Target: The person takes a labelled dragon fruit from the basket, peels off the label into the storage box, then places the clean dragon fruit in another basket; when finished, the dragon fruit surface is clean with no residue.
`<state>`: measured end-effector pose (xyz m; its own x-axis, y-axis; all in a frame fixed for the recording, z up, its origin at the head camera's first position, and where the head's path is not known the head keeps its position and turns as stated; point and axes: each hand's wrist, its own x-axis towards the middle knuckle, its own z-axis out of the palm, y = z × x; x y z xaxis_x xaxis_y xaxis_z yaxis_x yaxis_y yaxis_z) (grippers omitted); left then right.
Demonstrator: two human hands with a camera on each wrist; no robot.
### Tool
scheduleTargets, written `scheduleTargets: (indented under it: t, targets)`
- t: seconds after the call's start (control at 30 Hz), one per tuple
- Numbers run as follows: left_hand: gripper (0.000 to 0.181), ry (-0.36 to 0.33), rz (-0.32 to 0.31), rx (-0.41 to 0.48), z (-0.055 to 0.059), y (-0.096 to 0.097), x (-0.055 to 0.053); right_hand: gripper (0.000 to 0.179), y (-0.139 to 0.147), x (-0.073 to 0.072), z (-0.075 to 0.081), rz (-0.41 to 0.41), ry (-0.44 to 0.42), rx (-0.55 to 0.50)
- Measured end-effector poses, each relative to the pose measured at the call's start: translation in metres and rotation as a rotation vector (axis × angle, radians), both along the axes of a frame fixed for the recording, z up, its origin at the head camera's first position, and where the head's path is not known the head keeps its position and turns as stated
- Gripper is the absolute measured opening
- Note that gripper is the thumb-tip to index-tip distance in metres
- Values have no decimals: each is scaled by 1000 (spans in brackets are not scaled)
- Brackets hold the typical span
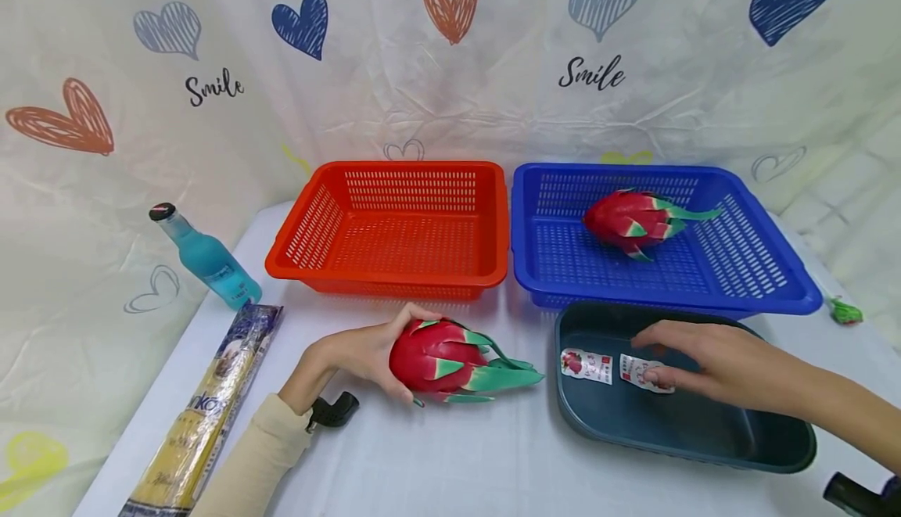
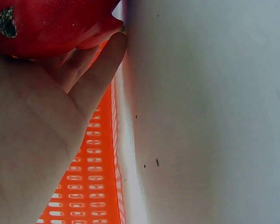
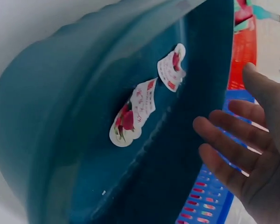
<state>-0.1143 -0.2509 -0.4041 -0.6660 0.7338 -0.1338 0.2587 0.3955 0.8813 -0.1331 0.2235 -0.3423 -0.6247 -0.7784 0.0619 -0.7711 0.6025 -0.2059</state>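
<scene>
A red dragon fruit (image 1: 436, 354) with green leaf tips lies on the white table, its tips pointing right. My left hand (image 1: 357, 354) grips its rounded end, thumb and fingers on opposite sides; the left wrist view shows the palm against the red skin (image 2: 60, 28). Over a dark teal basin (image 1: 676, 431) hovers my right hand (image 1: 732, 364), fingers apart and holding nothing in the right wrist view. Two small printed labels with dragon fruit pictures lie in that basin: a left label (image 1: 586, 366) and a right label (image 1: 637, 374), partly behind the right fingertips in the head view.
Behind stand a red basket (image 1: 387, 274) and a blue basket (image 1: 662, 294) holding another dragon fruit (image 1: 626, 220). On the left are a blue bottle (image 1: 211, 263) and a long yellow packet (image 1: 200, 415). A small green and red item (image 1: 845, 312) sits beyond the blue basket's right end.
</scene>
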Motion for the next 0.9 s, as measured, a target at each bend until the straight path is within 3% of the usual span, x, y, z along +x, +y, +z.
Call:
scheduleTargets:
  t: [0.17, 0.33, 0.6, 0.8, 0.9]
  targets:
    - [94, 6, 4, -6, 1, 0, 0, 35, 1, 0, 6, 7, 11, -85]
    - [94, 7, 4, -8, 0, 0, 0, 36, 3, -2, 12, -40, 37, -148]
    - [94, 4, 11, -16, 0, 0, 0, 39, 3, -6, 16, -68, 89, -188]
    - [94, 7, 10, -17, 0, 0, 0, 54, 8, -9, 16, -83, 170, -225]
    - [94, 4, 10, -16, 1, 0, 1, 66, 12, -12, 15, -125, 152, -238]
